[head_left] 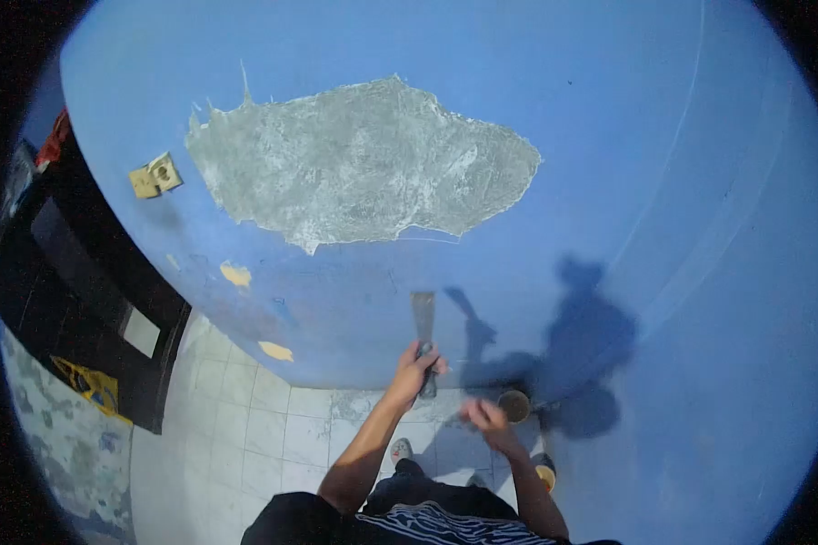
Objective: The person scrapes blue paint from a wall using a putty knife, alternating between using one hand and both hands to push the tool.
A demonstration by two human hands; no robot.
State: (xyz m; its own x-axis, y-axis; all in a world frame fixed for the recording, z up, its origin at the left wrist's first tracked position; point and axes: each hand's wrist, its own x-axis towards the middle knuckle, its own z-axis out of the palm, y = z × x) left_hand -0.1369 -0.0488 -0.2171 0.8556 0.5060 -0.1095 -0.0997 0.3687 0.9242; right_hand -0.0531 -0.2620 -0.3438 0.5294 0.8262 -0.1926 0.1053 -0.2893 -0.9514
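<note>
A putty knife [423,313] with a flat metal blade and a dark handle points upward, and my left hand [415,371] is wrapped round its handle. To the right and a little lower, my right hand [488,420] looks curled, but its fingers are smeared by motion. It is nearest to a round container [515,406] with greyish-brown contents on the floor. Above both hands, the blue wall [609,163] carries a large patch of bare grey plaster [354,163] with ragged edges. The blade stands below that patch, in front of the wall.
A switch or socket plate [155,176] sits on the wall at left. Small cream patches [235,274] show lower down. Dark furniture [100,291] with a yellow bag [89,388] stands left. Below are white floor tiles [264,436] and a yellow object [544,477] near my feet.
</note>
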